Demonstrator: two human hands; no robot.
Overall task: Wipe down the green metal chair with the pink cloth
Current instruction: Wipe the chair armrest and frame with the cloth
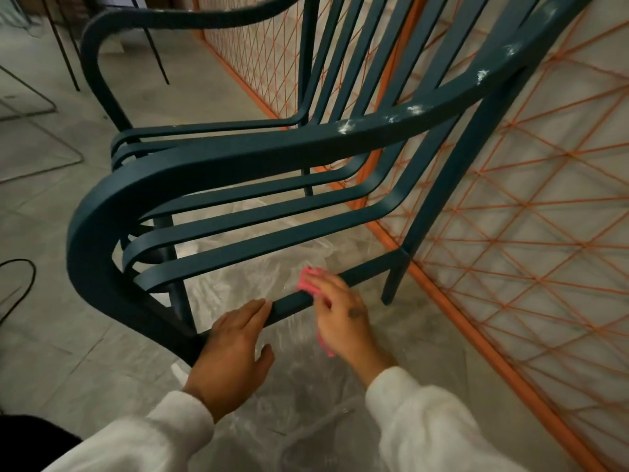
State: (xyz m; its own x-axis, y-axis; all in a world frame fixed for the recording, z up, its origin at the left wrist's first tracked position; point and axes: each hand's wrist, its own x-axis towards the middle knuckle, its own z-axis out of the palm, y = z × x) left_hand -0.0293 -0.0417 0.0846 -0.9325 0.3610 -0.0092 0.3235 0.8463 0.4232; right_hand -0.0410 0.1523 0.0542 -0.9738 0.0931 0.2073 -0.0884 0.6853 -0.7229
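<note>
Both hands are down at the low side rail (292,303) of the green metal chair (211,158), which stands on the floor right by an orange mesh panel (527,199), with a clear plastic sheet (238,287) under it. Left hand (235,349) just rests on the rail, fingers straight, thumb off to the side, gripping nothing. Right hand (340,311) has the pink cloth (308,279) bunched under curled fingers and pressed on the same rail, close beside the left.
</note>
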